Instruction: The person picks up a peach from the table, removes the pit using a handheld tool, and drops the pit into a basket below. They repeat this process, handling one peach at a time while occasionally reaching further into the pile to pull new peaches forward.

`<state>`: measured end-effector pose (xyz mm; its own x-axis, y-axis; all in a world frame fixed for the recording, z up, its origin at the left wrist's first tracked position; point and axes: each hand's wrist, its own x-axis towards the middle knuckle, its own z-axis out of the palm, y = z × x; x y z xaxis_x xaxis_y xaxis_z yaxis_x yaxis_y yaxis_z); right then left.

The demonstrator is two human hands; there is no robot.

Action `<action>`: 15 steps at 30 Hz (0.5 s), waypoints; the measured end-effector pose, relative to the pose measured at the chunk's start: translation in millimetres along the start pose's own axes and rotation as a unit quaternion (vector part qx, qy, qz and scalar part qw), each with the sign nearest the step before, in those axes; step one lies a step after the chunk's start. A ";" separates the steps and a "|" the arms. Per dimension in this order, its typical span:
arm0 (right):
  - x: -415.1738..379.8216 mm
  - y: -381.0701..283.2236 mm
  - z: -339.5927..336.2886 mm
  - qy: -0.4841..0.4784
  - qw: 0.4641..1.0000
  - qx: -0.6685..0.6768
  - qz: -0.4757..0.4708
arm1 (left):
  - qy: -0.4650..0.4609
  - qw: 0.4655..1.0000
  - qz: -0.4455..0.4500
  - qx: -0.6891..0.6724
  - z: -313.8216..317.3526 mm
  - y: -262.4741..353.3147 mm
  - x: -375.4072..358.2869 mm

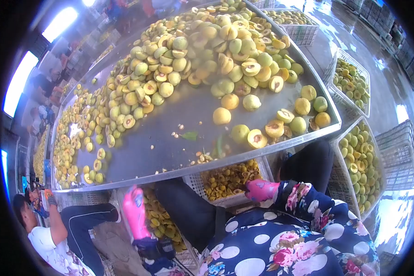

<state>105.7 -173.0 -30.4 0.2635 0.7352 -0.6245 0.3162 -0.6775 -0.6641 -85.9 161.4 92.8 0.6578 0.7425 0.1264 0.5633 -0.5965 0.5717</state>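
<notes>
A metal table [179, 119] holds a large heap of yellow-green fruit [170, 60], many of them halved with the pits showing. My left hand [135, 209], in a pink glove, is below the table's front edge, over a crate of fruit halves [163, 225]; its fingers are blurred. Also gloved in pink, my right hand [262, 190] is at the right side of a white crate of darker fruit pieces [230, 179] under the table edge. Its fingers are bunched, and whatever they hold is too small to make out.
White crates of fruit stand on the right, one beside my right arm [361, 170] and another behind it [352, 83]. A further crate [299, 32] is at the back. An empty-looking crate [395, 154] stands far right. A co-worker [46, 234] sits at the left.
</notes>
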 end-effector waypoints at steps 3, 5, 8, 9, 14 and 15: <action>3.2 17.4 22.5 0.058 0.994 -0.044 -0.087 | -0.118 0.978 0.105 -0.139 57.3 79.7 54.7; 11.5 41.8 48.0 0.057 0.985 0.115 -0.116 | -0.180 0.957 0.154 -0.169 103.6 138.5 82.1; -14.3 5.4 11.4 0.064 0.994 0.028 -0.080 | -0.204 0.958 0.190 -0.075 197.5 179.0 112.1; -18.5 3.9 7.9 0.078 0.993 0.044 -0.074 | -0.186 0.951 0.246 0.014 219.9 191.0 117.5; -53.9 -15.6 -30.4 0.038 0.987 0.155 -0.015 | -0.364 0.915 0.152 -0.087 228.9 212.7 117.4; -53.4 -10.8 -28.1 0.027 0.983 0.183 0.007 | -0.404 0.879 0.100 -0.231 222.9 201.1 118.6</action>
<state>113.9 -204.3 21.7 0.3174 0.7193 -0.6179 -0.0348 -0.6423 -0.7656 216.8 61.5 42.1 0.9661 0.0666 -0.2494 0.2563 -0.3638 0.8955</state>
